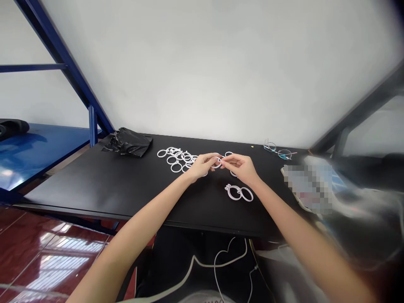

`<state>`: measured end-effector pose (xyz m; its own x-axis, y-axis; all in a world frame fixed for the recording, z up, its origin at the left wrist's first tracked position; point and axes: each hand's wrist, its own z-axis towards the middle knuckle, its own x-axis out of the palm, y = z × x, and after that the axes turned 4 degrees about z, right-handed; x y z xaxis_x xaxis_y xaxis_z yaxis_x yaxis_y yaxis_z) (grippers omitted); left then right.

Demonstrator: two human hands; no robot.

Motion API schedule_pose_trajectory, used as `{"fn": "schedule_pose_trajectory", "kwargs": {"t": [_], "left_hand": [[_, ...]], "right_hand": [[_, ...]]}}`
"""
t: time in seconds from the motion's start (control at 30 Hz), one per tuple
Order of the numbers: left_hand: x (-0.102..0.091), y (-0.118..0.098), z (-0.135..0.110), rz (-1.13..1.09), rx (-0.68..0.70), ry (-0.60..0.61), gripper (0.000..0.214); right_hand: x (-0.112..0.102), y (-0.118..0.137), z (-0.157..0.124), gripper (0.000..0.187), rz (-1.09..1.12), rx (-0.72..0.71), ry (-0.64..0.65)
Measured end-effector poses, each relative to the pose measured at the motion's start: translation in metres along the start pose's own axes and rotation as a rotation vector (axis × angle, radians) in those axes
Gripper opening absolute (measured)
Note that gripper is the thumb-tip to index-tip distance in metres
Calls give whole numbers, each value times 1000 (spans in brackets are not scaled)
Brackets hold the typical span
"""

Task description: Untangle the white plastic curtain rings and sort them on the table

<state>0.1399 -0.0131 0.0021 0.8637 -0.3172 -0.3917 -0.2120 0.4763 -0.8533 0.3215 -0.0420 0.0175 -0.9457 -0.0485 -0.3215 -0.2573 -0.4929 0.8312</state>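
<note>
Right of the black bag (128,143), your left hand (202,165) and right hand (241,167) pinched a white ring (216,167). Fingertip handling seemed underway, needing steadiness next.

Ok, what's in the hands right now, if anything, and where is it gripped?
A white ring. The right hand pinches it at its right edge; the left hand grips it too, though exactly where is unclear.

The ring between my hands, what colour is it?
The ring is white, as the head view shows.
</note>
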Motion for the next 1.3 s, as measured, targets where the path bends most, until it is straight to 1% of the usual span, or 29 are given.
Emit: {"fn": "schedule_pose_trajectory", "kwargs": {"t": [0.07, 0.13, 0.2, 0.27, 0.33, 0.4, 0.47, 0.53, 0.57, 0.6, 0.63, 0.73, 0.83, 0.9, 1.1, 1.2, 1.3], "left_hand": [[3, -6, -6, 56, 43, -55, 35], [5, -11, -12, 194, 165, -117, 35], [5, -14, -17, 339, 295, -164, 41], [3, -14, -20, 428, 359, -198, 51], [1, -13, -22, 465, 361, -212, 57], [0, -13, -22, 522, 357, -209, 59], [-1, -14, -20, 588, 331, -201, 56], [-2, -13, -16, 664, 279, -204, 51], [-3, -11, -14, 704, 248, -206, 47], [-5, -8, -11, 741, 217, -205, 44], [-6, -5, -8, 776, 187, -198, 41], [-10, 7, -3, 857, 103, -157, 33], [-12, 17, -3, 913, 32, -124, 26], [-12, 19, -4, 934, 9, -112, 24], [-10, 11, -6, 887, 30, -120, 24], [-10, 5, -6, 804, 52, -143, 22], [-9, -2, -7, 674, 70, -173, 22]], "right_hand": [[5, 2, -4, 34, -19, -33, -57], [13, 6, -9, 28, -60, -78, -118], [20, 11, -15, 24, -108, -124, -166], [28, 17, -21, 22, -145, -159, -190], [33, 22, -26, 22, -171, -180, -198], [35, 25, -27, 23, -191, -187, -198], [31, 24, -23, 24, -200, -181, -189], [20, 19, -16, 25, -227, -141, -175], [13, 14, -12, 26, -240, -109, -169], [6, 7, -7, 26, -328, -35, -164], [-2, -1, -3, 23, -377, -2, -165], [-21, -27, 5, 12, -479, 49, -139], [-27, -46, 5, 7, -539, 85, -78], [-26, -51, 4, 8, -560, 91, -52], [-23, -47, 4, 10, -572, 78, -29], [-25, -40, 5, 9, -567, 61, -37], [-24, -27, 4, 8, -555, 15, -44]]}}
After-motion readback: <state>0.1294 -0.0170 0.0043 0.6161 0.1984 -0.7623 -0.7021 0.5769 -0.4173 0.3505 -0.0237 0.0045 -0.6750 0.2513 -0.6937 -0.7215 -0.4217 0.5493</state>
